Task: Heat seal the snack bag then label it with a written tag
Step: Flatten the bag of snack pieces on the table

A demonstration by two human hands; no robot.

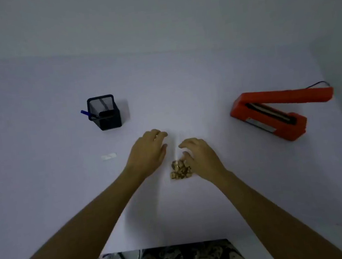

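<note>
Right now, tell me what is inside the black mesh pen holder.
A blue pen sticks out over the left rim of the black mesh pen holder. Something dark lies low inside; the mesh walls hide what it is.

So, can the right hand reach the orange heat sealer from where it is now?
Probably yes. The right hand rests at the snack bag, and only bare table lies between it and the orange heat sealer, whose arm stands raised.
</note>
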